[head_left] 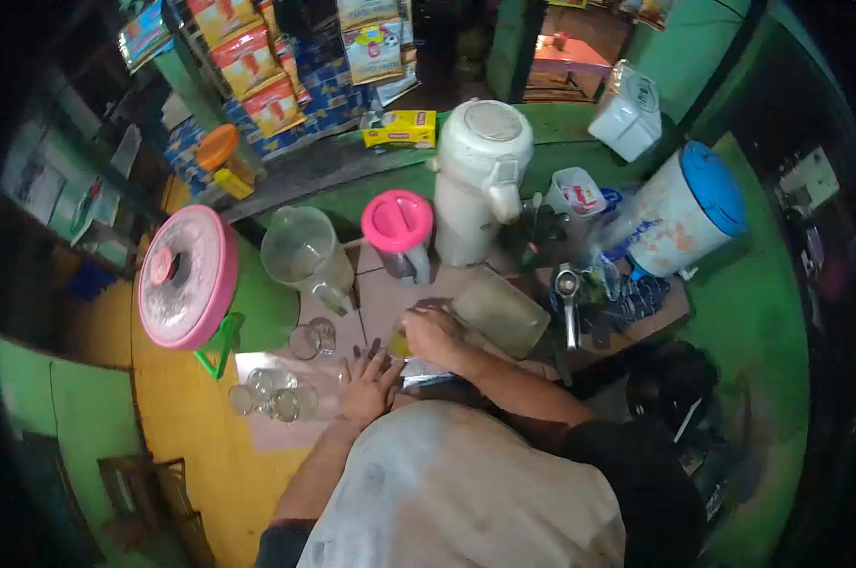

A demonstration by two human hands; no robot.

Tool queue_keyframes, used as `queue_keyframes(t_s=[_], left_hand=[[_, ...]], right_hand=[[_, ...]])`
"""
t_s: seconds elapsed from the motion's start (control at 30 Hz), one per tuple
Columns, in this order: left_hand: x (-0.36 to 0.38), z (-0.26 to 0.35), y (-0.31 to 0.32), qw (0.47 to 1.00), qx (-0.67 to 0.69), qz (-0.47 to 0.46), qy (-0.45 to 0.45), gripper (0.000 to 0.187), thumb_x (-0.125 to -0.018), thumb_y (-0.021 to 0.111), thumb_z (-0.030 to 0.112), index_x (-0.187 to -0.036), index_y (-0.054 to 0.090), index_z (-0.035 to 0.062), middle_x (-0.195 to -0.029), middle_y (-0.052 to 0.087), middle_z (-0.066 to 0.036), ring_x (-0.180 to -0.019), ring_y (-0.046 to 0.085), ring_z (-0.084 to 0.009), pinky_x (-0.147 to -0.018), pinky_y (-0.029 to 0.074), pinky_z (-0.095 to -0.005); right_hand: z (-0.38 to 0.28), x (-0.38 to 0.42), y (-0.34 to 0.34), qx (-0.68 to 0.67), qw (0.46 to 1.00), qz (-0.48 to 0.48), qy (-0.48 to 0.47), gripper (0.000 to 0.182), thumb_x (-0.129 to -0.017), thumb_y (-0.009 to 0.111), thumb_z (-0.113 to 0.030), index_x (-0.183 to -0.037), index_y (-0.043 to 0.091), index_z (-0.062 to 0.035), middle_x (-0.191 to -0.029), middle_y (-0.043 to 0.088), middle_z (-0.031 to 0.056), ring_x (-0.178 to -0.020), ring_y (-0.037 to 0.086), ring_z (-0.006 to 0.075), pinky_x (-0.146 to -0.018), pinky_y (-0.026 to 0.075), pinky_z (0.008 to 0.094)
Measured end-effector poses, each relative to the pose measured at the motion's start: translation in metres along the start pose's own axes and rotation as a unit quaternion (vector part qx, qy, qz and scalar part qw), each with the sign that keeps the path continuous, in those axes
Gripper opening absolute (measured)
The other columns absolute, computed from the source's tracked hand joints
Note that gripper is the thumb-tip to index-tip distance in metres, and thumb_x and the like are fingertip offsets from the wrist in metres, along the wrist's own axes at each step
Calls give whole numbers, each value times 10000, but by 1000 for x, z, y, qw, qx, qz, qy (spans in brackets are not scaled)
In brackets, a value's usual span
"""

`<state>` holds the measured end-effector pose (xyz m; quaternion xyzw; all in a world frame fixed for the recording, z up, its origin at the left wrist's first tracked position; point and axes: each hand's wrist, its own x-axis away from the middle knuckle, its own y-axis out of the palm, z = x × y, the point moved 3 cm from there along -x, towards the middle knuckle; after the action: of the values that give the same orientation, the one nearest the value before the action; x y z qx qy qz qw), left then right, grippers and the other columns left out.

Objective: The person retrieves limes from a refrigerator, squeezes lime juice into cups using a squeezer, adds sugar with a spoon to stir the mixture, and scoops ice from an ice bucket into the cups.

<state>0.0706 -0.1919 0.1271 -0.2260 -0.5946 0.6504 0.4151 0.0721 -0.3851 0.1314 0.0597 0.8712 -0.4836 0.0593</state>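
My left hand [369, 386] lies on the tiled counter with its fingers spread, holding nothing. Just to its right, my right hand [432, 337] is closed, its fingers curled at the rim of a small glass [401, 345] with something yellow in it. What the fingers pinch is hidden beneath them. Beside the right hand sits a clear rectangular plastic container [501, 310]. Two empty-looking glasses [307, 343] stand beyond my left hand, and several more upturned or clear glasses [275, 393] are grouped to its left.
Behind the hands stand a clear pitcher [305, 254], a pink-lidded jug [398, 222] and a tall white thermos [480, 189]. A green bucket with a pink lid [189, 276] is at left. At right are a metal squeezer [568, 293] and a blue-lidded drink dispenser [684, 213]. Sachets [248, 62] hang above.
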Motion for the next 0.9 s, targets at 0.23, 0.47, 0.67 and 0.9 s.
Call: queue_keyframes(t_s=[0.23,0.47,0.67,0.9], left_hand=[[1,5,-16,998,11,62,22,578,-853,653,297,-1404,479,305,-1524,329,-102,-1400,305,-368,-1099,212,-693],[1,3,-6,997,5,70,10,589,-841,682,295,-1399,493,287,-1511,351,-92,-1404,305,-342,-1091,239,-691],[2,3,-6,997,-1,79,13,583,-843,683,304,-1396,498,293,-1506,361,-88,-1405,308,-327,-1089,240,-692],[1,1,-2,997,3,71,12,579,-849,675,297,-1398,494,292,-1497,374,-85,-1401,312,-325,-1086,237,-697]], right_hand=[[29,-3,29,8,997,73,-30,122,-810,565,-139,-816,668,-73,-762,655,175,-687,628,379,-650,500,483],[12,-7,-3,-21,998,60,-6,170,-854,557,-192,-810,661,-65,-751,651,176,-718,633,397,-667,499,495],[16,-9,10,-59,996,63,-5,165,-849,565,-191,-813,653,-56,-771,652,181,-745,633,391,-691,475,515],[9,-8,-4,-8,997,82,9,170,-858,558,-194,-838,649,-51,-788,649,185,-763,625,406,-687,492,490]])
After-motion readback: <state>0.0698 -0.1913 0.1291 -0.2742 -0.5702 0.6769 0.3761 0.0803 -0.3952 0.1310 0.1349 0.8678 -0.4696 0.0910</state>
